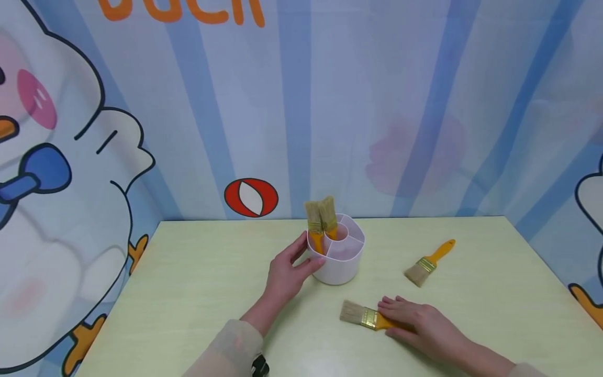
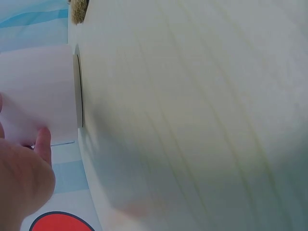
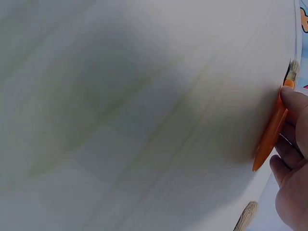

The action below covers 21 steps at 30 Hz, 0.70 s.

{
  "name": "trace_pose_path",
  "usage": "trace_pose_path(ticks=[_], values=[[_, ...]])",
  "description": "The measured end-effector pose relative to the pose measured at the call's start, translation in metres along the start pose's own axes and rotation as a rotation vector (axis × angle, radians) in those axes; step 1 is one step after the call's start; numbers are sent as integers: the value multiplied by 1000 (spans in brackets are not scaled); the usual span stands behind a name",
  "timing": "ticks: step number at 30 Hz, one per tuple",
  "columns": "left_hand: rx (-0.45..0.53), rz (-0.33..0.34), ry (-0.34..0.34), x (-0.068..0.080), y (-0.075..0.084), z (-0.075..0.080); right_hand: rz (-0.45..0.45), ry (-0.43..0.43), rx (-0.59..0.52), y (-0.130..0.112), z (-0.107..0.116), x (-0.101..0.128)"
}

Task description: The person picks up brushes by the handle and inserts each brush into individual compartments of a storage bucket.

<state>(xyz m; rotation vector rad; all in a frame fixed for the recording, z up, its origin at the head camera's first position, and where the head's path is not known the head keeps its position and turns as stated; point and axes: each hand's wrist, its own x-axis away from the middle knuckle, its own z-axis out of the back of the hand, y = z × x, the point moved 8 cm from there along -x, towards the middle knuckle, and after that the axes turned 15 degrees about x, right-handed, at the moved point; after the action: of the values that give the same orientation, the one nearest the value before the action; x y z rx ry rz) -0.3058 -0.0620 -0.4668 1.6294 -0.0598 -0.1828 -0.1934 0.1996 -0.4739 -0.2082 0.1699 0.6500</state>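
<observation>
Lying near the holder (image 1: 338, 269), loose brush (image 1: 430, 263), striped backdrop (image 1: 353, 94) behind

On counter (image 1: 198, 293): holder (image 1: 338, 269), with two brushes (image 1: 314, 222) inside; to its right, third brush (image 1: 426, 266); before it, fourth brush (image 1: 368, 317), in right hand (image 1: 426, 324).

the head view is bright; in 2 wrist views, shadows dim the tabletop (image 2: 192, 96).
</observation>
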Motion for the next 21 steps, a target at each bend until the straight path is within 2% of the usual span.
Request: trace_pose_path(ticks=[10,17,21], values=[[4,0,-4,1,2,0,50,106,35,-6,1,-4],[10,2,-2,2,2,0,114,199,119,-10,5,-7],[12,6,0,2,2,-1,122,219,153,-10,6,-10]])
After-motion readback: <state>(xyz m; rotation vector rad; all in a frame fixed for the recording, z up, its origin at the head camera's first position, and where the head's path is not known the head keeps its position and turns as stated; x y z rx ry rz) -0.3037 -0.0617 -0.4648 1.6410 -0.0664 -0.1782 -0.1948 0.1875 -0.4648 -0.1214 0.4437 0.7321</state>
